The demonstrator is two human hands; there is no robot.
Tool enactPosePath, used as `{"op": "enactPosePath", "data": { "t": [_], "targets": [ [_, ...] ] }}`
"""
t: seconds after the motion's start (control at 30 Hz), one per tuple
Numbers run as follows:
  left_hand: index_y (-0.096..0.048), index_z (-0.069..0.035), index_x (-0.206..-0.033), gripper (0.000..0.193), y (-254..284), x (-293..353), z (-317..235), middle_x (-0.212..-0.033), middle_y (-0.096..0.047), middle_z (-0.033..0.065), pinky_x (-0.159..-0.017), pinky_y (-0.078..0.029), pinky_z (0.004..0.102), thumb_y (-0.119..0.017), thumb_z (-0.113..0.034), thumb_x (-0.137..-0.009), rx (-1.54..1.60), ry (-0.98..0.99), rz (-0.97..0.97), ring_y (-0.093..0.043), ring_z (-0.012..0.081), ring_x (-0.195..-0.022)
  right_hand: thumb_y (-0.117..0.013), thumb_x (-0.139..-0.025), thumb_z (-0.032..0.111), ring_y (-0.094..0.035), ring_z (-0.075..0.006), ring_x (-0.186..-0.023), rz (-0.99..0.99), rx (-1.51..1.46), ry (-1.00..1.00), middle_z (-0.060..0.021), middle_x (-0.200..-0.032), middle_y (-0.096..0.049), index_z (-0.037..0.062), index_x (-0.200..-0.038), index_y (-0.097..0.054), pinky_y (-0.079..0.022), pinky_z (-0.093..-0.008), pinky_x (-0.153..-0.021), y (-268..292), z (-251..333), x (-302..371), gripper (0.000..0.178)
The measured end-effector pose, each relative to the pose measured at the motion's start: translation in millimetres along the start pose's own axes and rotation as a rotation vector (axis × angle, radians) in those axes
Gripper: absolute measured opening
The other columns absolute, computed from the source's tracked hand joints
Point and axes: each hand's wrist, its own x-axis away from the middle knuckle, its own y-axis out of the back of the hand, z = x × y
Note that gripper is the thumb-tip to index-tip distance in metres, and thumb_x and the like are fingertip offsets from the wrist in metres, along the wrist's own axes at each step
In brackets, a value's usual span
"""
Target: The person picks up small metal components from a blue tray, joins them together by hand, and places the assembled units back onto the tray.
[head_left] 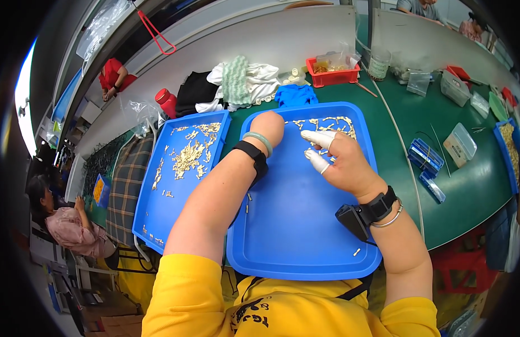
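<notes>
In front of me lies a blue tray (296, 224) with small cream-coloured pieces (341, 126) scattered mostly along its far end. My left hand (267, 128) is bent down over the tray's far left part; its fingers are hidden behind the hand and wrist. White finger covers sit on the thumb and a finger of my right hand (347, 163), above the far right part of the tray. These two digits are apart, close to the loose pieces, and I see nothing gripped between them. A second blue tray (150, 205), to the left, bears a heap of similar pieces.
Behind the trays are folded cloths (237, 81), a red bottle (166, 101), a blue cloth (295, 94) and a red bin (334, 76). At right, blue cases (425, 157), a clear box (461, 145) and a cord (397, 126) lie on the green table (479, 185). Other people sit beyond.
</notes>
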Motion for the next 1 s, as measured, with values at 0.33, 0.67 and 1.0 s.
{"op": "enactPosePath", "data": {
  "t": [0.33,0.67,1.0],
  "targets": [
    [-0.069,-0.003,-0.076,0.017,1,-2,6,-0.083,-0.064,0.0191,-0.074,-0.050,0.0387,-0.053,-0.010,-0.075,0.019,-0.009,0.014,-0.062,0.0328,-0.080,-0.065,-0.077,0.008,-0.058,-0.0210,-0.072,0.030,0.026,-0.007,-0.0110,-0.081,-0.061,0.0069,-0.106,-0.064,-0.047,-0.0295,-0.064,1,1,0,0.029],
    [-0.068,0.001,-0.077,0.015,12,4,12,-0.082,-0.065,0.0178,-0.070,-0.052,0.0369,-0.058,-0.011,-0.076,0.073,0.005,0.063,-0.064,0.0297,-0.075,-0.065,-0.077,0.007,-0.058,-0.0189,-0.069,-0.012,0.036,-0.027,-0.0103,-0.082,-0.063,0.0066,-0.106,-0.065,-0.047,-0.0273,-0.060,-2,-3,1,0.029],
    [-0.063,0.003,-0.095,0.018,69,55,-29,-0.082,-0.064,0.0089,-0.064,-0.054,0.0279,-0.060,-0.012,-0.085,1.841,0.222,0.193,-0.063,0.0162,-0.070,-0.066,-0.079,0.007,-0.052,-0.0032,-0.068,-0.152,-0.286,-0.405,-0.0019,-0.088,-0.065,0.0076,-0.108,-0.065,-0.044,-0.0191,-0.056,-4,-14,-1,0.029]
  ]
}}
